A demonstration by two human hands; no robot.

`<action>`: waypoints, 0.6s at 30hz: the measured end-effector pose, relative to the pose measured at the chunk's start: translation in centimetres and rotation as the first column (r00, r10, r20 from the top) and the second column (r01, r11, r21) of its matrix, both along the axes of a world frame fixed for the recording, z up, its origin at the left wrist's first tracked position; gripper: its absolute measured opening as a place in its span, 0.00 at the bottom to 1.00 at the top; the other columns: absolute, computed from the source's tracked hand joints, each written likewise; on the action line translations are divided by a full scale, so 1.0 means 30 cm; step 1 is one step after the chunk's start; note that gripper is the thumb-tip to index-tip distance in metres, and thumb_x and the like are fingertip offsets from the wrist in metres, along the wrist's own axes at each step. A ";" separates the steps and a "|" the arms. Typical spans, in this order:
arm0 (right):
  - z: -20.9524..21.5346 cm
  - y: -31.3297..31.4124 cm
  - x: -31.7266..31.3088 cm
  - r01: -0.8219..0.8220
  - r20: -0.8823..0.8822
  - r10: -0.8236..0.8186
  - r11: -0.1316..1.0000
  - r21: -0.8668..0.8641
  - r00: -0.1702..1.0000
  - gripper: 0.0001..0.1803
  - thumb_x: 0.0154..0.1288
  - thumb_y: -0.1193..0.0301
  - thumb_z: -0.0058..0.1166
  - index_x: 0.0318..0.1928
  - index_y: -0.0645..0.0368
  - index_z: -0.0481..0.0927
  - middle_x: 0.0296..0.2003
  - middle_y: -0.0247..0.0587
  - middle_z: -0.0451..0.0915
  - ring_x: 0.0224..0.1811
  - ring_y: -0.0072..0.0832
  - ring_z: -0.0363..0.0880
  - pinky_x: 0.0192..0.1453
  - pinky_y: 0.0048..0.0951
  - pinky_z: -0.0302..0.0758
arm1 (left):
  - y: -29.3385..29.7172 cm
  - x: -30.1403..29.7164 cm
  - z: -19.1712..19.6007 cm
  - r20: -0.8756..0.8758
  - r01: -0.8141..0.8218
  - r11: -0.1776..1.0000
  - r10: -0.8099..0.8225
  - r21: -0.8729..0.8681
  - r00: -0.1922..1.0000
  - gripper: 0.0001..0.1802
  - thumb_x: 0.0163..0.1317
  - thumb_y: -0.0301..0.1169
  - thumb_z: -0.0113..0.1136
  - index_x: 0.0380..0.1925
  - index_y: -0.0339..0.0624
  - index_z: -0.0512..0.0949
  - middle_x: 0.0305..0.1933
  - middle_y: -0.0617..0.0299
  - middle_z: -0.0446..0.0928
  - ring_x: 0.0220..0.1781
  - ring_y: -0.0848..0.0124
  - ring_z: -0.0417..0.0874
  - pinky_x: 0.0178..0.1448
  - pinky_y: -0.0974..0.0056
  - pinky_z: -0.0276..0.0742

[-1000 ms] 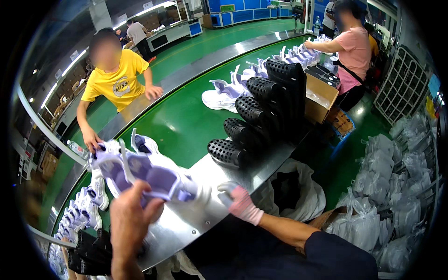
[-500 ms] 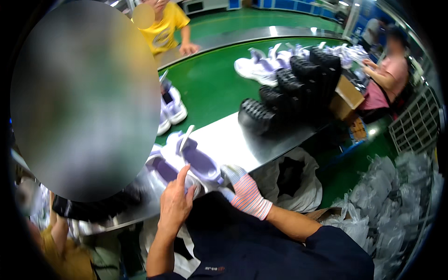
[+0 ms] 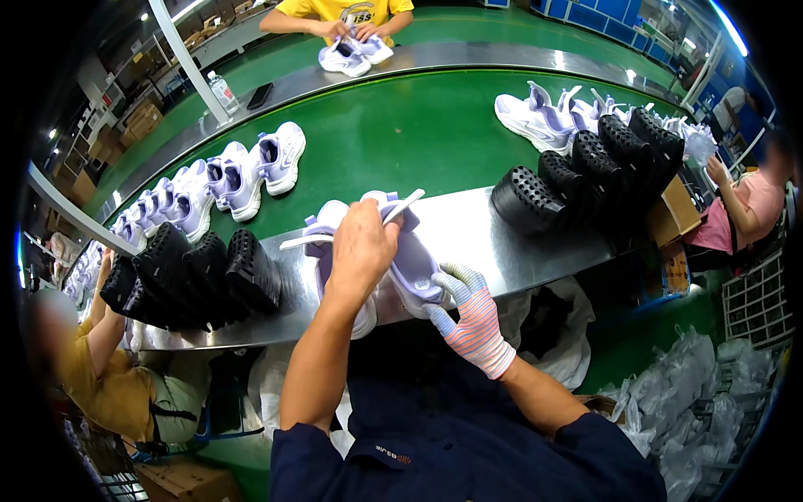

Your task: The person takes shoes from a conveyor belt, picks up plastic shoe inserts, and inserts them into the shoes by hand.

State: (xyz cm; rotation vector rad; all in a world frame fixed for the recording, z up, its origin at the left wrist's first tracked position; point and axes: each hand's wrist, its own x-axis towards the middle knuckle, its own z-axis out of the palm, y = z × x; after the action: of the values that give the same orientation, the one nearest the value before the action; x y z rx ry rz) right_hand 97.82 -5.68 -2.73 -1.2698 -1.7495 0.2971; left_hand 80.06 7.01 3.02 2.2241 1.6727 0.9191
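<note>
A pair of white and lavender sneakers lies before me on the metal ledge, toes pointing away. My bare left hand (image 3: 364,247) reaches over the left sneaker (image 3: 355,322), its bent fingers closed at the tongue and collar where the two shoes meet. What its fingertips pinch is partly hidden under the hand. My right hand (image 3: 475,322), in a striped knit glove, grips the heel of the right sneaker (image 3: 414,266) between thumb and fingers. Pale tongues stick up from both openings.
Black shoe lasts (image 3: 251,268) stand left of the pair, and more black lasts (image 3: 527,201) stand right. Sneakers (image 3: 284,159) line the green belt (image 3: 393,125). Opposite, a person in yellow (image 3: 335,12) handles shoes. Other people sit at both sides. Plastic bags (image 3: 686,393) heap at lower right.
My left hand has moved from the heel end forward over the shoes and closed. My right hand stays at the heel. The person opposite now has both hands on shoes. My view has shifted.
</note>
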 end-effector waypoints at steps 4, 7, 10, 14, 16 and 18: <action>-0.016 0.012 0.033 0.027 -0.047 -0.026 1.000 0.016 0.999 0.23 0.59 0.72 0.69 0.56 0.60 0.81 0.56 0.53 0.81 0.56 0.53 0.80 0.61 0.46 0.79 | 0.068 0.027 -0.013 0.180 0.054 0.941 0.007 -0.333 0.984 0.18 0.69 0.38 0.62 0.37 0.31 0.88 0.32 0.48 0.87 0.37 0.56 0.87 0.47 0.53 0.80; -0.011 0.017 0.054 0.003 -0.029 -0.003 1.000 -0.006 1.000 0.23 0.59 0.73 0.68 0.55 0.60 0.81 0.56 0.53 0.82 0.56 0.54 0.80 0.61 0.47 0.79 | 0.103 -0.023 -0.040 0.392 0.220 0.867 -0.031 -0.447 0.920 0.22 0.73 0.41 0.59 0.33 0.30 0.87 0.27 0.57 0.83 0.29 0.70 0.82 0.35 0.62 0.76; 0.001 0.026 0.046 -0.018 0.003 0.018 1.000 0.003 1.000 0.23 0.58 0.73 0.68 0.55 0.61 0.80 0.56 0.54 0.81 0.56 0.55 0.80 0.61 0.47 0.79 | 0.139 -0.042 -0.099 0.548 0.275 0.845 0.025 -0.459 0.836 0.23 0.73 0.43 0.59 0.30 0.31 0.84 0.24 0.60 0.80 0.24 0.73 0.77 0.30 0.66 0.71; 0.006 0.011 0.056 0.018 -0.006 -0.019 0.999 -0.042 1.000 0.24 0.58 0.70 0.70 0.55 0.62 0.80 0.57 0.54 0.81 0.58 0.54 0.80 0.62 0.48 0.78 | 0.124 -0.001 -0.085 0.521 0.311 0.883 -0.091 -0.352 0.849 0.24 0.74 0.43 0.58 0.28 0.30 0.81 0.23 0.63 0.75 0.25 0.74 0.73 0.30 0.63 0.68; 0.036 -0.002 0.081 -0.008 -0.007 0.008 1.000 -0.023 1.000 0.28 0.63 0.64 0.71 0.59 0.63 0.79 0.58 0.56 0.81 0.61 0.55 0.79 0.65 0.47 0.77 | 0.089 0.031 -0.031 0.390 0.234 0.928 -0.108 -0.290 0.914 0.19 0.75 0.38 0.55 0.34 0.32 0.84 0.27 0.57 0.79 0.29 0.65 0.78 0.37 0.57 0.73; 0.104 -0.034 0.130 0.033 -0.117 -0.042 0.996 -0.080 0.992 0.31 0.66 0.60 0.71 0.62 0.66 0.78 0.58 0.59 0.80 0.63 0.56 0.78 0.66 0.47 0.76 | 0.058 0.031 0.021 0.366 0.200 0.938 -0.088 -0.282 0.927 0.17 0.75 0.35 0.52 0.41 0.34 0.87 0.33 0.49 0.86 0.35 0.57 0.86 0.44 0.54 0.79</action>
State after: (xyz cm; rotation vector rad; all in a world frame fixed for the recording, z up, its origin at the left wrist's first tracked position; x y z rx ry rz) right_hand 101.73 -6.69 0.39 -1.3120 -1.6252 0.4142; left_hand 80.99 8.74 3.65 1.8200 1.3620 0.8752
